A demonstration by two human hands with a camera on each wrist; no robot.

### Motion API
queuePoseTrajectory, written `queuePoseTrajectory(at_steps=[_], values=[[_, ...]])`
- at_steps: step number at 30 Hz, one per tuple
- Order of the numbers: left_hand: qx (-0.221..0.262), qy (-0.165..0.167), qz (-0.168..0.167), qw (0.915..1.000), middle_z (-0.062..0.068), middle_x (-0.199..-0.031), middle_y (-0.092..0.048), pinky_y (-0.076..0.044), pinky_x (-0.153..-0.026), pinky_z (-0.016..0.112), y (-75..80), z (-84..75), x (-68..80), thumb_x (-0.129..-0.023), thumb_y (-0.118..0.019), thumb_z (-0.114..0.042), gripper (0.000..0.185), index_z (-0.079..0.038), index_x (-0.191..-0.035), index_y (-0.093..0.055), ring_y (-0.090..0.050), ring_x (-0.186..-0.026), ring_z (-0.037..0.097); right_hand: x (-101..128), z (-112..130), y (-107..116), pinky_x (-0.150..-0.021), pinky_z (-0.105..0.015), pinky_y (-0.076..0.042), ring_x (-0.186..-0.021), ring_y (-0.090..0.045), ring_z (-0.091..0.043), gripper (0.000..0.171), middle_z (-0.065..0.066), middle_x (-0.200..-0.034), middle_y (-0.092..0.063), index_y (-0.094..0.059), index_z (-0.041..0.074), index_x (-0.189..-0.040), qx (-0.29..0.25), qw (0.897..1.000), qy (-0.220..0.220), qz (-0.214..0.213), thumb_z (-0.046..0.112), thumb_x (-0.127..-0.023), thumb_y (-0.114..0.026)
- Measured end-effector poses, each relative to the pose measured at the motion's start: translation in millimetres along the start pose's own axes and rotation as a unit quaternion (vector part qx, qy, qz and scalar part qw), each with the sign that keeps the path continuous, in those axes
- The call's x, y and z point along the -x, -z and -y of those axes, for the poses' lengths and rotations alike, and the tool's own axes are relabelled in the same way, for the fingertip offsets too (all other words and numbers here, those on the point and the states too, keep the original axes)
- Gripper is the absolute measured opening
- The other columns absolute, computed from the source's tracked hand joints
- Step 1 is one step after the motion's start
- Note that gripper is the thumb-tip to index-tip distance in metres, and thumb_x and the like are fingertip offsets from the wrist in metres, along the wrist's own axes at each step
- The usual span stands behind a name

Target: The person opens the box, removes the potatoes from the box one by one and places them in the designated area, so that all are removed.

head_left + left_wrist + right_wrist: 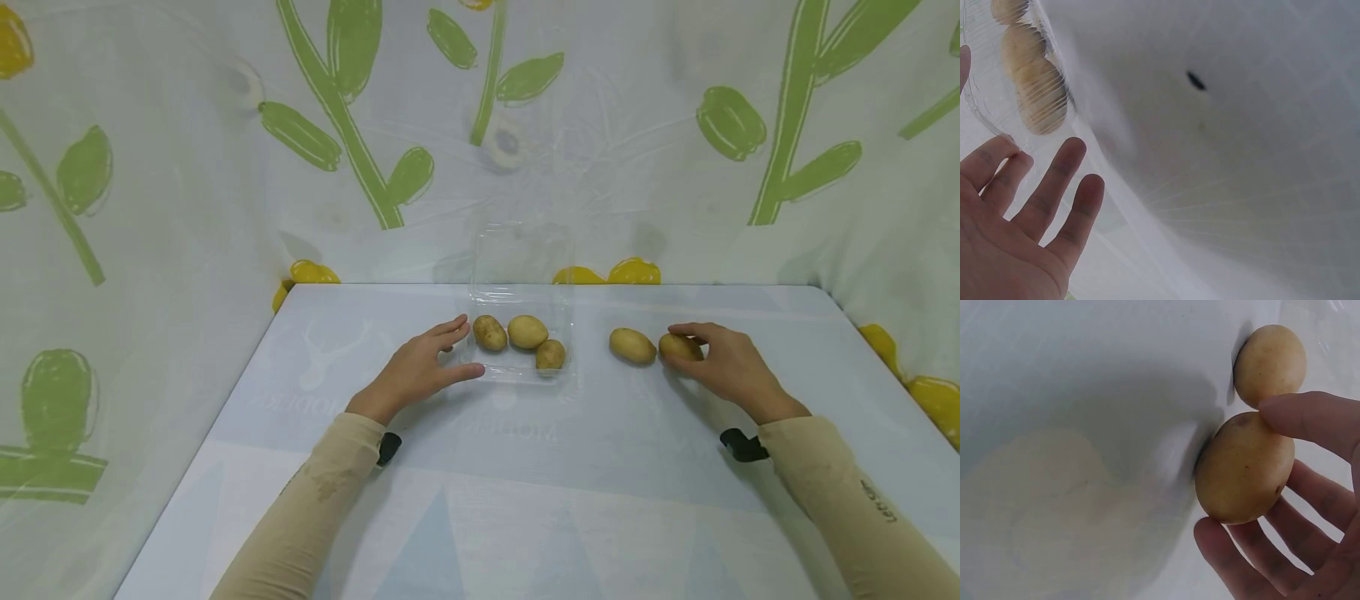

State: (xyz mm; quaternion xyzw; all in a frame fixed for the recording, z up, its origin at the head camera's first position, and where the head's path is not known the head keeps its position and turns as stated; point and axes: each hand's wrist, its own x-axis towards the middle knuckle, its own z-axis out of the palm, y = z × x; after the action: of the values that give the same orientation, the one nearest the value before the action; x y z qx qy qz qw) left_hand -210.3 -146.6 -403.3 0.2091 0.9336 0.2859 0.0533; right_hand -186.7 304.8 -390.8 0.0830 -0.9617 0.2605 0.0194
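Observation:
A clear plastic clamshell box stands open on the table with three potatoes inside. My left hand rests flat against the box's left side with straight fingers; through the ribbed wall the potatoes show. To the right, two potatoes lie on the table. My right hand curls its fingers round the nearer potato, seen close in the right wrist view. The other loose potato lies just beside it, untouched.
The pale blue table is walled by a cloth backdrop printed with green stems and yellow flowers. The box's lid stands upright at the back.

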Motion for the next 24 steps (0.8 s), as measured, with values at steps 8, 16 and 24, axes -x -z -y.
queuePoseTrajectory(at_steps=[8,16,24], values=[[0.006,0.004,0.001,1.0000,-0.012,-0.163,-0.029,-0.031,-0.117,0.048,-0.9,0.4,-0.6,-0.086,-0.070,-0.065,0.090,-0.017,-0.156,-0.041,-0.045,-0.141,0.020,1.6,1.0,-1.8,-0.089,-0.056,-0.047,-0.113,-0.056,-0.043,0.048,-0.026,-0.130,-0.062,-0.065,0.002,-0.132,-0.004,1.000,0.001,-0.001,0.029,-0.093,-0.075],[0.009,0.000,-0.002,1.0000,-0.014,-0.163,-0.029,-0.031,-0.117,0.047,-1.6,0.7,-0.3,-0.086,-0.070,-0.065,0.090,-0.017,-0.156,-0.041,-0.041,-0.144,0.019,4.1,0.8,-1.7,-0.087,-0.055,-0.049,-0.112,-0.058,-0.043,0.049,-0.025,-0.129,-0.063,-0.064,0.002,-0.133,-0.007,1.000,0.007,-0.006,0.028,-0.093,-0.074],[0.004,-0.001,-0.004,1.0000,-0.012,-0.163,-0.029,-0.030,-0.118,0.047,-1.4,0.0,-0.1,-0.087,-0.070,-0.063,0.089,-0.016,-0.156,-0.041,-0.034,-0.148,0.020,4.7,1.1,2.1,-0.084,-0.055,-0.050,-0.110,-0.059,-0.044,0.052,-0.025,-0.130,-0.062,-0.063,0.003,-0.135,-0.008,1.000,0.004,-0.002,0.032,-0.094,-0.074]])
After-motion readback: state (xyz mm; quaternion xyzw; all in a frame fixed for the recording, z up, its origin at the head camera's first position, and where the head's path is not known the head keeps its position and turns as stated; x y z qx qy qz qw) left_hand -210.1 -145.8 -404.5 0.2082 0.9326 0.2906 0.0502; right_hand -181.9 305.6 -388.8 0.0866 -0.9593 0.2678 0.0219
